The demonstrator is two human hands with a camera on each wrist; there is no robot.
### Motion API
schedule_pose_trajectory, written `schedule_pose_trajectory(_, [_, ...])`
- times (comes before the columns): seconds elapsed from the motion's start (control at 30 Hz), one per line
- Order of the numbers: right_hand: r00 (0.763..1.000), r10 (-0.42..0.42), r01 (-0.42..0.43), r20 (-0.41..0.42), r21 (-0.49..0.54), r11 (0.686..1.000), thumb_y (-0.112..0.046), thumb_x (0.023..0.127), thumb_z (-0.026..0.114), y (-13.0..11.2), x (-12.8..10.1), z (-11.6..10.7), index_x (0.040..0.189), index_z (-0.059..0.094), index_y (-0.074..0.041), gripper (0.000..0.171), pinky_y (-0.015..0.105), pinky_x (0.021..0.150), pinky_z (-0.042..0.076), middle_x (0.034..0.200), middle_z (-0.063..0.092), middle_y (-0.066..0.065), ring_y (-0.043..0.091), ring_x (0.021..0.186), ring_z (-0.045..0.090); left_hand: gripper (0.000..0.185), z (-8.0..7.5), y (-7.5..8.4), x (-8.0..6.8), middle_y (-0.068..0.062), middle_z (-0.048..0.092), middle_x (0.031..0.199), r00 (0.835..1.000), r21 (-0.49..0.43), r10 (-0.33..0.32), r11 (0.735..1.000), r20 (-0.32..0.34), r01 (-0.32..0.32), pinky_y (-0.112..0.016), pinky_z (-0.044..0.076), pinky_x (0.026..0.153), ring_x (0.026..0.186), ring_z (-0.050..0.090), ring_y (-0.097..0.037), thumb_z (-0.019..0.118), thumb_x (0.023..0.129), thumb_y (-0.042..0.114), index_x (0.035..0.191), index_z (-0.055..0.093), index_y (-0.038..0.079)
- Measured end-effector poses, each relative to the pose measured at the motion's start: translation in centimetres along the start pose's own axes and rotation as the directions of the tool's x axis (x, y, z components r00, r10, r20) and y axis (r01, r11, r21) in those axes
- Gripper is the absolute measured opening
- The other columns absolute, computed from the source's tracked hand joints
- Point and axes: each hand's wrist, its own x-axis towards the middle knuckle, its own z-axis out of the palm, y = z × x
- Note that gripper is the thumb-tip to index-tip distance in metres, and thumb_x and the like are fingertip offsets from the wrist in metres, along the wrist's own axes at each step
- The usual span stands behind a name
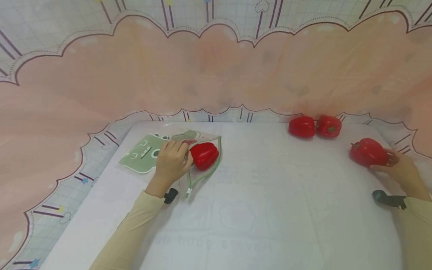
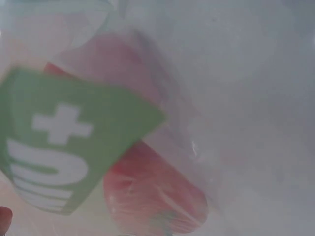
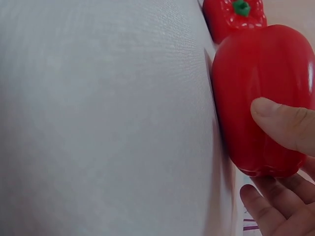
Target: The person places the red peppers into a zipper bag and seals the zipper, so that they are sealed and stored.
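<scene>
My left hand lies over a clear zip bag with a green print, its fingers curled at the bag's edge. Beside the thumb, a red bell pepper sits within the bag's green-edged mouth. The left wrist view shows a red pepper through the plastic, close to the green printed patch. At the right side of the table, my right hand grips another red bell pepper. Its thumb presses on the pepper's side, while the other fingers are around its blunt end.
Two red bell peppers, one on the left and one on the right, lie side by side at the table's back edge. A white slider hangs at the bag's near corner. Patterned cloth rises behind the white table.
</scene>
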Motion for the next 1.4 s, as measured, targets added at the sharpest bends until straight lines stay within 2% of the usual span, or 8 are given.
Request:
schedule_pose_trajectory(0.33, [0.999, -0.040, 0.040, -0.001, 0.013, 0.999, -0.048, 0.088, 0.055, 0.5, 0.3, 0.1, 0.147, 0.006, 0.004, 0.093, 0.067, 0.101, 0.023, 0.150, 0.011, 0.034, 0.055, 0.134, 0.013, 0.010, 0.2, 0.0, -0.1, -0.011, 0.057, 0.064, 1.000, -0.005, -0.006, 1.000, 0.006, 0.006, -0.038, 0.044, 0.068, 0.066, 0.053, -0.029, 0.057, 0.074, 0.009, 0.070, 0.051, 0.003])
schedule_pose_trajectory(0.63, [0.999, -0.033, 0.033, -0.036, 0.005, 0.999, -0.049, 0.087, 0.056, 0.4, 0.4, 0.5, 0.149, 0.006, -0.002, 0.092, 0.067, 0.100, 0.026, 0.152, 0.011, 0.030, 0.054, 0.135, 0.015, 0.010, 0.0, 0.0, 0.0, -0.011, 0.057, 0.063, 1.000, -0.003, -0.007, 1.000, 0.011, 0.007, -0.039, 0.045, 0.069, 0.065, 0.053, -0.028, 0.058, 0.074, 0.009, 0.069, 0.051, 0.003])
schedule_pose_trajectory(1.07, [0.999, -0.027, 0.028, -0.047, 0.010, 1.000, -0.051, 0.086, 0.055, 0.0, 0.9, 0.6, 0.149, 0.007, -0.003, 0.093, 0.064, 0.100, 0.028, 0.152, 0.014, 0.029, 0.053, 0.135, 0.018, 0.011, 0.1, -0.1, -0.2, -0.010, 0.056, 0.062, 1.000, 0.000, -0.009, 1.000, 0.012, 0.009, -0.039, 0.046, 0.070, 0.065, 0.053, -0.028, 0.056, 0.075, 0.009, 0.068, 0.050, 0.004])
schedule_pose_trajectory(1.4, [0.998, -0.035, 0.036, -0.047, 0.012, 0.999, -0.045, 0.089, 0.055, -0.9, 0.6, 0.6, 0.149, 0.009, -0.001, 0.087, 0.063, 0.102, 0.027, 0.152, 0.014, 0.030, 0.052, 0.135, 0.018, 0.011, 0.3, -0.2, -0.2, -0.010, 0.057, 0.063, 1.000, -0.006, -0.006, 1.000, 0.007, 0.006, -0.039, 0.045, 0.068, 0.065, 0.053, -0.028, 0.054, 0.077, 0.010, 0.069, 0.050, 0.004])
